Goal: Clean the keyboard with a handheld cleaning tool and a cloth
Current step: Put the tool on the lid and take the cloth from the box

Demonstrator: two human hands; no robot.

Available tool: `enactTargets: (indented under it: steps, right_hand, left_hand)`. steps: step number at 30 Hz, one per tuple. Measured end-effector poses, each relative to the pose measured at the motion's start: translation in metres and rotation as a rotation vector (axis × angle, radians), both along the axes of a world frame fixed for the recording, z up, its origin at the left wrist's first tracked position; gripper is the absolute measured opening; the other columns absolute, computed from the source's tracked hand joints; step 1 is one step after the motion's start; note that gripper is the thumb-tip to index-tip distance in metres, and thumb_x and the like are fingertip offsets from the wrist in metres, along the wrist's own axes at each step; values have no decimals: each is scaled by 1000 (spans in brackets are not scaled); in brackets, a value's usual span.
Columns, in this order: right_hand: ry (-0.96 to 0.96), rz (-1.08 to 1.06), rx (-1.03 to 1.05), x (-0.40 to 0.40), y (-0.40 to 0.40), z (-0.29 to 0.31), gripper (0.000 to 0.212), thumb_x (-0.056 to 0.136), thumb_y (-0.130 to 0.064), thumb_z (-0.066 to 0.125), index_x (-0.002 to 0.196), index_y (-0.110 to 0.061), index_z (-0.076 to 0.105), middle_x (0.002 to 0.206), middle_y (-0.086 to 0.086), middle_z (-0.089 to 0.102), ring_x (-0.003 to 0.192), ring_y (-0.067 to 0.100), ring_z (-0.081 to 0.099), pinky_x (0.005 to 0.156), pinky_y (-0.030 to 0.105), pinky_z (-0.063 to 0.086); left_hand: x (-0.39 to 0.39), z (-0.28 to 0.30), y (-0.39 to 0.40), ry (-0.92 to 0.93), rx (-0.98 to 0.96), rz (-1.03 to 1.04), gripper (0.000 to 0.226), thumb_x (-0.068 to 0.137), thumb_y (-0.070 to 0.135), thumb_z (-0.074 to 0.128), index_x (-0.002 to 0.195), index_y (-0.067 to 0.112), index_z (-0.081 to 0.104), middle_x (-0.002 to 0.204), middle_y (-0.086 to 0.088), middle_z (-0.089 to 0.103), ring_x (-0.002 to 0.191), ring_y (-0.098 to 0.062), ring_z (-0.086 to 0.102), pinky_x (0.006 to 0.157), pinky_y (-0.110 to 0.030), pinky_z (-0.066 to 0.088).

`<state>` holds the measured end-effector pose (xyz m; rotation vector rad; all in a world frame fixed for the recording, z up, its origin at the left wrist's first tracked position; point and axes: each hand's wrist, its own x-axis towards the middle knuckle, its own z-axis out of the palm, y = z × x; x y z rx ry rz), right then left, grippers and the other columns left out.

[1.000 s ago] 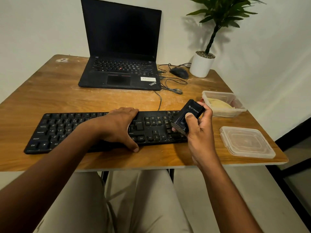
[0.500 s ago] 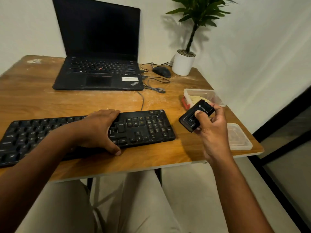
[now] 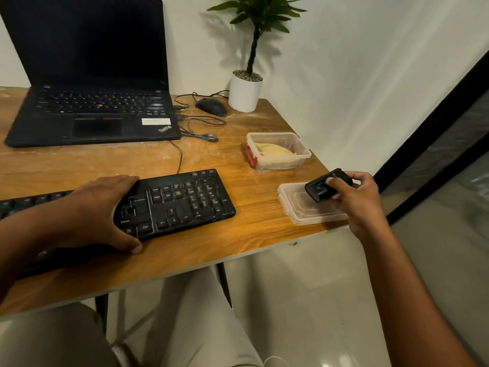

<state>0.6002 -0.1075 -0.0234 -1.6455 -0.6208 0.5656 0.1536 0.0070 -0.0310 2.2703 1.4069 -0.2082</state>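
Wooden desk: left hand presses the keyboard flat; right hand pinches the handheld cleaner above a container lid, well right of the keyboard. Cloth wiping apparently remains.

Table is wood-grain, semi-gloss with pale scuffed patches. Keyboard is black plastic, matt, edges catching light. Cleaning tool is black plastic, slightly glossy. Lid and container are clear smooth plastic. Pot is smooth white. Floor is glossy.
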Motion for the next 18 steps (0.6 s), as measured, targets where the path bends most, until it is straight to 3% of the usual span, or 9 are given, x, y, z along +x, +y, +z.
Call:
enactTargets:
  steps: [4, 8, 13, 18]
  right_hand:
    - [47, 28, -36, 3, 3, -8, 47, 89, -6, 77, 128, -8, 51, 114, 14, 62, 90, 23, 73, 69, 35, 65]
    - [13, 2, -64, 7, 4, -15, 48, 86, -10, 81, 126, -8, 54, 117, 14, 63, 94, 24, 74, 71, 35, 65]
    - [-320, -82, -253, 16, -1, -18, 54, 71, -46, 88, 112, -20, 64, 101, 1, 71, 91, 20, 72, 75, 39, 60]
    - [-463, -80, -369, 13, -6, -12, 50, 79, -50, 83, 112, -16, 66, 101, 2, 69, 92, 19, 66, 60, 27, 45]
  left_hand:
    - [-2, -5, 6, -2, 14, -15, 174, 18, 97, 68, 163, 26, 4, 163, 0, 26, 144, -22, 29, 120, -40, 29]
    - [-4, -9, 10, 5, 30, -25, 177, 16, 101, 65, 163, 25, 4, 164, -1, 25, 145, -23, 28, 120, -41, 28]
    - [-4, -10, 10, 8, 37, -32, 178, 14, 102, 62, 163, 25, 4, 165, -1, 24, 146, -24, 27, 121, -41, 27]
    - [-4, -10, 9, -1, 36, -23, 177, 15, 101, 65, 163, 26, 4, 165, -1, 24, 147, -23, 26, 122, -41, 27]
